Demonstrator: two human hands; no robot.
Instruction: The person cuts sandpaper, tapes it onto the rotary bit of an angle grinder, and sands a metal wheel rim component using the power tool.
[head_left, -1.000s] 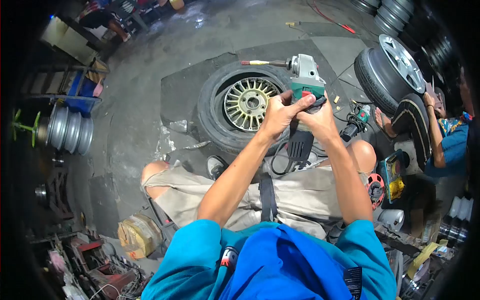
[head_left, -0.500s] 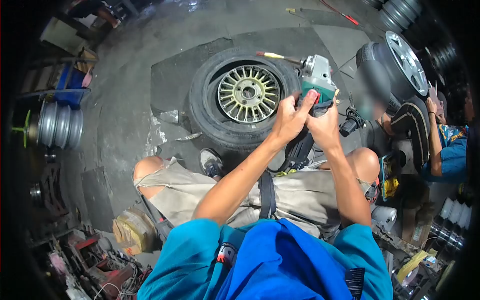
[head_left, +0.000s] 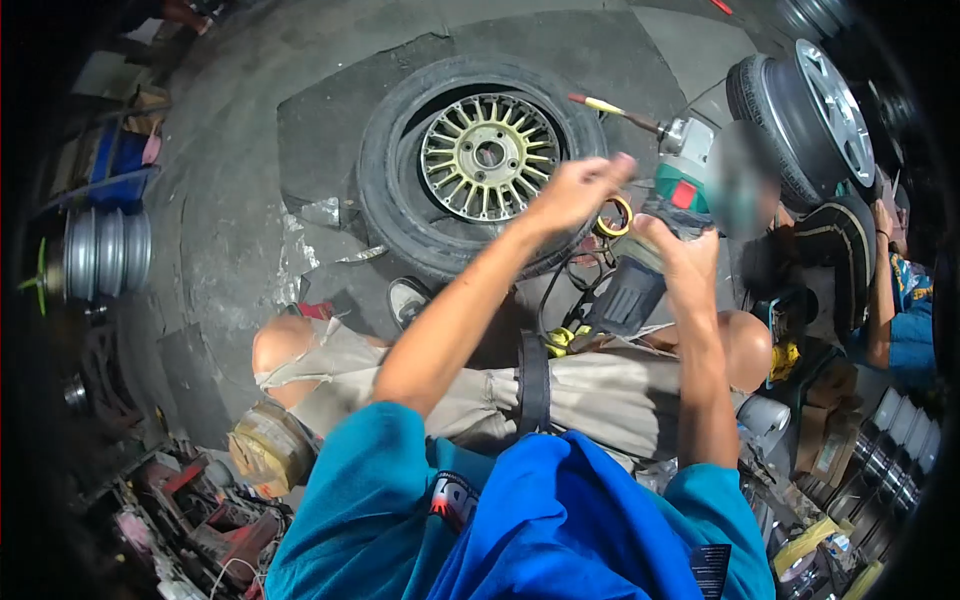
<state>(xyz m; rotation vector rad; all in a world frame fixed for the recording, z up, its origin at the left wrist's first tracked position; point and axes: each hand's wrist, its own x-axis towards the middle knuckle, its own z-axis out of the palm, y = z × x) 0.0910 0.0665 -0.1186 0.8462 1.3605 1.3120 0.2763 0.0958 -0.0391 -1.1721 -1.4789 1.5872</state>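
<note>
My right hand (head_left: 690, 265) grips a green and grey angle grinder (head_left: 655, 235) by its body, over my lap. The grinder's red switch faces up. From its metal head a thin shaft (head_left: 610, 108) with a yellow and red end points left. My left hand (head_left: 575, 195) is off the grinder, holding nothing, its fingers stretched to the right and partly blurred. Below and left of that hand, a tyre (head_left: 385, 200) lies flat on the floor with a multi-spoke wheel rim (head_left: 490, 155) resting within its ring. A yellow ring like a tape roll (head_left: 613, 216) shows between my hands.
A silver wheel (head_left: 835, 115) and a tyre (head_left: 770, 120) stand at the right, beside a seated person (head_left: 905, 310). Rims (head_left: 105, 255) are at the left. Tools and parts (head_left: 210, 520) crowd the lower left. A cable (head_left: 555, 285) runs beside the grinder.
My left hand has let go of the grinder and moved away to its left. My right hand has moved the grinder to the right, its body now more exposed. The camera view has shifted slightly.
</note>
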